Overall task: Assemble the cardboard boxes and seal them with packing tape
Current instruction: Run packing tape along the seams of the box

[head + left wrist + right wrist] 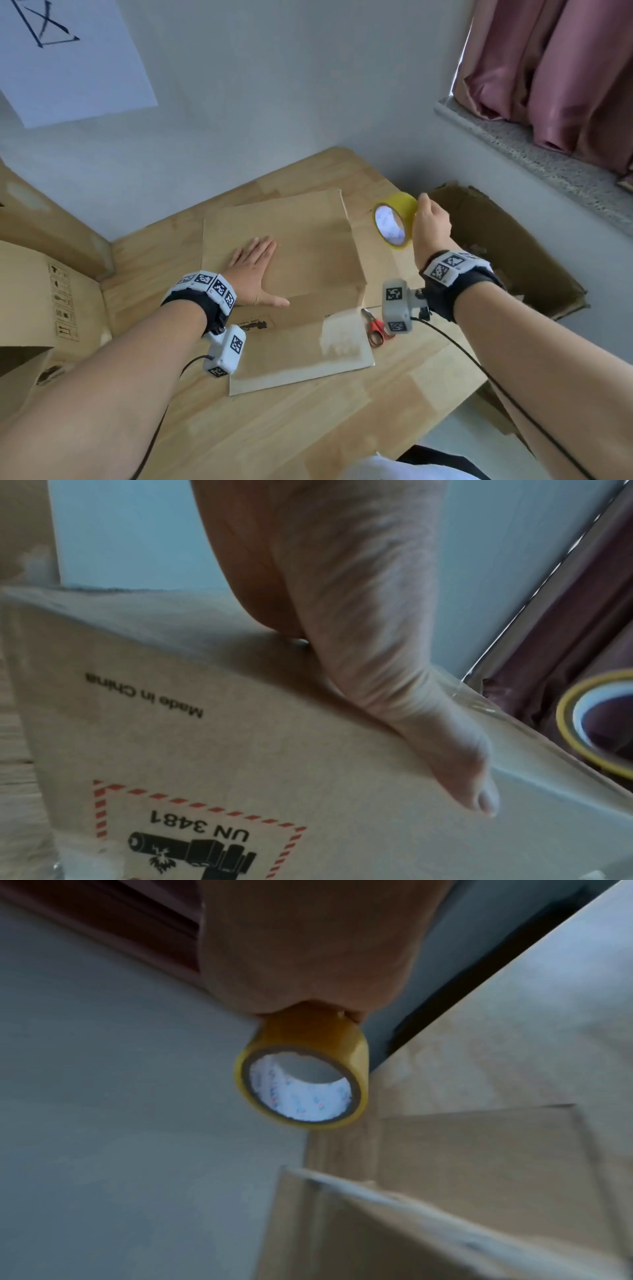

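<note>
A flattened cardboard box (308, 260) lies on the wooden table (308, 421), its printed "UN 3481" label (192, 842) near my wrist. My left hand (257, 270) rests flat on it, fingers straight and thumb spread; in the left wrist view the palm (359, 615) presses on the cardboard (171, 723). My right hand (430, 226) holds a yellow roll of packing tape (394, 219) in the air above the box's right edge, fingers curled over its rim. The right wrist view shows the tape roll (304, 1074) hanging from the fingers over the cardboard (479, 1150).
Red-handled scissors (376, 329) lie on the table by the box's right front corner. An open cardboard box (507, 250) stands beyond the table's right edge. More cardboard boxes (37, 294) stand at the left. A pink curtain (555, 68) hangs over a window ledge (534, 157).
</note>
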Demonstrator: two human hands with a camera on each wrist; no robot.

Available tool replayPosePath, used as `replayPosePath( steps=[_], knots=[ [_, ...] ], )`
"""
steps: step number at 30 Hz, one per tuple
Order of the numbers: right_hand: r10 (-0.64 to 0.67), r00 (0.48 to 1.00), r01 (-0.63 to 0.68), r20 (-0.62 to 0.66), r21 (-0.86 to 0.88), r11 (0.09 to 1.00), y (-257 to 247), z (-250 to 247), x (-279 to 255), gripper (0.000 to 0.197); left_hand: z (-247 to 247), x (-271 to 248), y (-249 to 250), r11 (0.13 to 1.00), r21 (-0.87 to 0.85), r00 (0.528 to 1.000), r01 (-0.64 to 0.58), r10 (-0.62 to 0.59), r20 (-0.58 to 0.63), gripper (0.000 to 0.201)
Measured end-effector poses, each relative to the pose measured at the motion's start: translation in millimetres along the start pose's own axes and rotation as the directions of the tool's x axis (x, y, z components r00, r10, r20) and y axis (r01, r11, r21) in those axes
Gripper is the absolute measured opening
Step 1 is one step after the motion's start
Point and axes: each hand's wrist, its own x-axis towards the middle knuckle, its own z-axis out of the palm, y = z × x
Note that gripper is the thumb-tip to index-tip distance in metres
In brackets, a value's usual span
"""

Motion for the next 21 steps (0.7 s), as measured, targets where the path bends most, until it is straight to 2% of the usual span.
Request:
replayPosePath(
  steps=[1, 3, 6, 8, 14, 21],
  knots=[
    [-0.05, 0.999, 0.05, 0.0, 0.048, 0.998, -12, 11, -1, 0.045, 1, 1, -1, 1.0, -0.001, 1.0, 0.002, -0.002, -0.007, 0.126],
    [-0.144, 0.985, 0.142, 0.096, 0.026, 0.99, -31, 36, -10, 0.051, 1, 2, -3, 1.0, 0.004, 1.0, 0.007, -0.007, -0.009, 0.126],
    [-0.243, 0.925, 0.281, 0.292, -0.095, 0.955, -36, 70, -26, 0.053, 2, 1, -5, 1.0, 0.015, 1.0, 0.02, -0.02, 0.004, 0.131],
    [-0.282, 0.884, 0.342, 0.374, -0.104, 0.934, -35, 88, -34, 0.054, 3, 2, -6, 0.999, 0.022, 1.0, 0.025, -0.025, 0.01, 0.137],
    [-0.27, 0.845, 0.363, 0.462, -0.124, 0.923, -30, 114, -39, 0.054, 1, 3, -5, 1.0, -0.008, 1.0, 0.001, -0.001, -0.02, 0.129],
    [-0.23, 0.857, 0.353, 0.462, -0.201, 0.914, -21, 108, -31, 0.053, 2, 3, -3, 0.999, -0.031, 0.999, -0.028, 0.027, -0.038, 0.129]
  ],
)
